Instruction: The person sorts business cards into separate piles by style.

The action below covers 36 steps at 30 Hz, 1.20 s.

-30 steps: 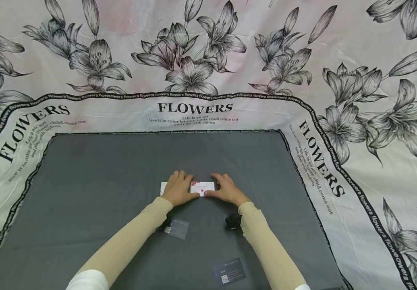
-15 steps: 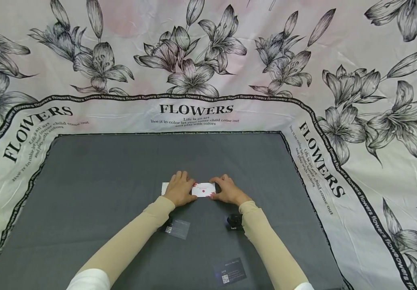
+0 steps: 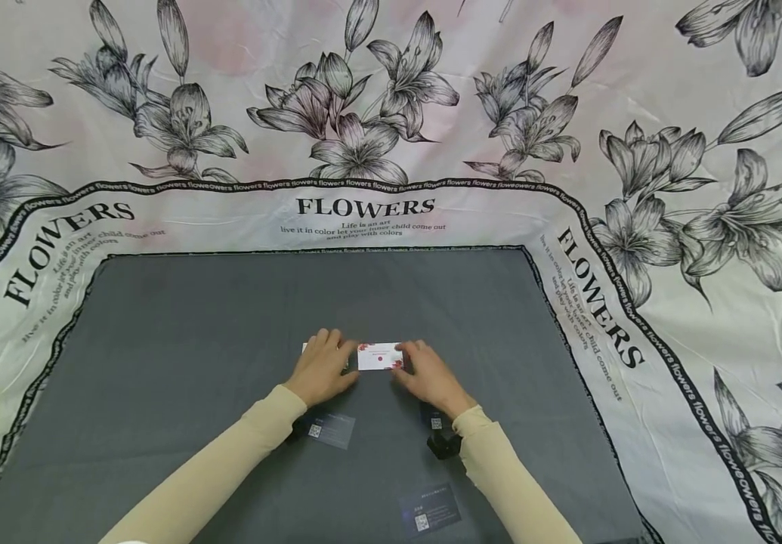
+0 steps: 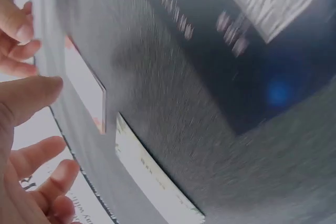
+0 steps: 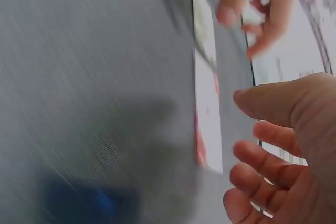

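A white business card with red flowers in its corners [image 3: 380, 357] lies flat on the grey cloth. End to end with it, a pale card [image 4: 152, 171] lies to its left, mostly covered by my left hand [image 3: 323, 366] in the head view. The left wrist view shows that hand's thumb and fingers spread apart, with nothing between them. My right hand [image 3: 429, 374] is at the flowered card's right end, overlapping its edge in the head view. Its thumb and loosely bent fingers [image 5: 257, 163] stand apart from the card in the right wrist view.
Dark business cards with white square codes lie nearer me: one [image 3: 333, 430] below my left hand, one [image 3: 430, 508] near the front, and one [image 3: 436, 421] partly hidden by my right wrist. A white floral border [image 3: 366, 215] frames the grey cloth.
Both hands have come away from the cards. My left hand has shifted left and toward me, uncovering the flowered card's left end; my right wrist has turned, exposing a dark card beneath it.
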### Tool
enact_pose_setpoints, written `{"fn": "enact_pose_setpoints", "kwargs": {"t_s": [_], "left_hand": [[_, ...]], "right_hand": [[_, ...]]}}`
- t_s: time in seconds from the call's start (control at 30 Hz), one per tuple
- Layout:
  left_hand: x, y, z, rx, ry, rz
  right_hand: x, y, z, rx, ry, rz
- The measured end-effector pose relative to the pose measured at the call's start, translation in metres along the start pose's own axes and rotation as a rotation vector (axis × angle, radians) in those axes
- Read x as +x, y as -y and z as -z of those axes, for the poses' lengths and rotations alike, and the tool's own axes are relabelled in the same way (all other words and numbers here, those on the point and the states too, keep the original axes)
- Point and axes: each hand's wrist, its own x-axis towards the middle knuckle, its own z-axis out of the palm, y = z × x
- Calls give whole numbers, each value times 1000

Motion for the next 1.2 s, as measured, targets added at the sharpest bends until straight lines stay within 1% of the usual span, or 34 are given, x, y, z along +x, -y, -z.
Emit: {"fn": "enact_pose_setpoints", "kwargs": {"t_s": [0.1, 0.2, 0.3, 0.4, 0.5, 0.57, 0.63, 0.7, 0.9, 1.0, 1.1, 1.2], "left_hand": [[-18, -2, 6, 7, -23, -16], [-35, -4, 10, 11, -4, -25], [-51, -4, 13, -7, 53, -12], [-67, 0, 16, -40, 119, 26], [-81, 7, 18, -53, 157, 44], [-88, 12, 17, -49, 167, 36], [-93, 17, 15, -39, 157, 19], [-97, 18, 12, -31, 141, 14], [-107, 17, -2, -41, 99, 64], [-107, 17, -3, -45, 70, 67], [-105, 17, -2, -22, 47, 46], [-99, 17, 2, 11, 21, 20]], "right_hand": [[-17, 19, -12, -33, 21, 71], [-32, 35, -28, -79, 60, 123], [-42, 47, -45, -145, 66, 159], [-48, 55, -61, -211, 52, 176], [-52, 61, -74, -285, 29, 189], [-54, 63, -80, -327, 5, 198], [-56, 64, -84, -360, -16, 199], [-58, 65, -87, -368, -31, 189], [-58, 69, -90, -324, -38, 158], [-56, 70, -90, -307, -49, 152], [-55, 71, -89, -291, -58, 152], [-55, 68, -87, -249, -58, 150]]}}
